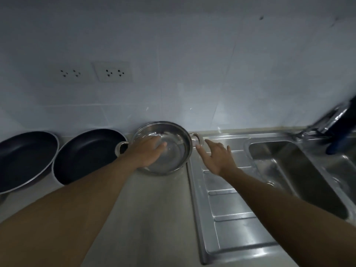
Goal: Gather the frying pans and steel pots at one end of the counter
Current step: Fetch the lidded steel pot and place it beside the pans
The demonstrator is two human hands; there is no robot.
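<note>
A shallow steel pot (173, 137) with two loop handles stands at the back of the counter, against the wall. My left hand (149, 151) reaches over its near-left rim, fingers straight and lying inside the bowl. My right hand (217, 157) hovers just right of the pot with fingers spread, its fingertips close to the right handle (196, 139); whether they touch is unclear. Two dark non-stick frying pans (86, 155) (23, 158) sit side by side left of the pot.
A steel drainboard (231, 209) and sink basin (289, 170) lie to the right, with a faucet (325, 124) and a dark blue object (341, 135) at the far right. Wall sockets (113, 73) sit above the pans. The grey counter (154, 218) runs toward me.
</note>
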